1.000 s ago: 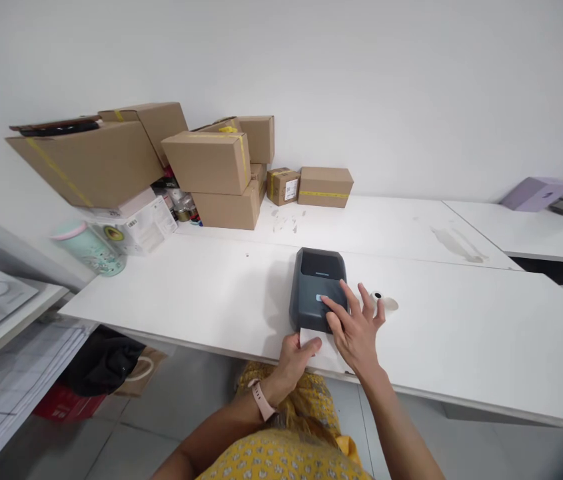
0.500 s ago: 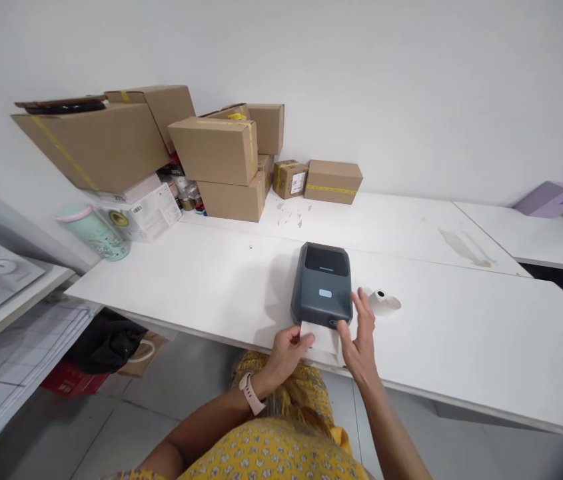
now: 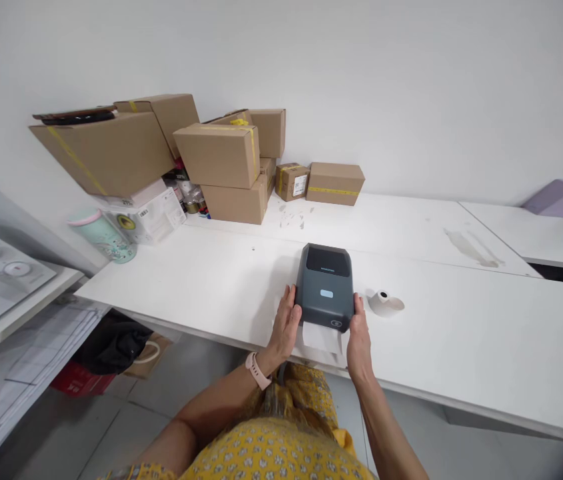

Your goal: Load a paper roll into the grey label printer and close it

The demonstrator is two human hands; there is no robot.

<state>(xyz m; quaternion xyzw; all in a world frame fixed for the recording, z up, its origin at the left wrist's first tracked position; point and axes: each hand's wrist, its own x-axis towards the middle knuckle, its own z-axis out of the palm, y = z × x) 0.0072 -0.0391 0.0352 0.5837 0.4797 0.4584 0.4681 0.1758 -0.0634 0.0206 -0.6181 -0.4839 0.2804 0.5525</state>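
Observation:
A dark grey label printer (image 3: 327,303) sits on the white table, with a small light panel on its lid. White paper (image 3: 322,338) sticks out of its front edge. My left hand (image 3: 284,327) is against the printer's left side, fingers along the casing. On the opposite side, my right hand (image 3: 359,340) presses its fingers to the casing near the front corner. Both hands grip the printer between them. Just right of the right hand stands a small white paper roll (image 3: 384,304) with a loose tail.
Stacked cardboard boxes (image 3: 221,157) stand at the back left against the wall. A mint green tumbler (image 3: 104,235) is beside a white carton (image 3: 154,217). At far right lies a lilac box (image 3: 561,198). The table's front edge runs close to my body.
My left hand has moved from the paper at the front to the printer's left side. My right hand has shifted down to grip the right side. The view has shifted slightly.

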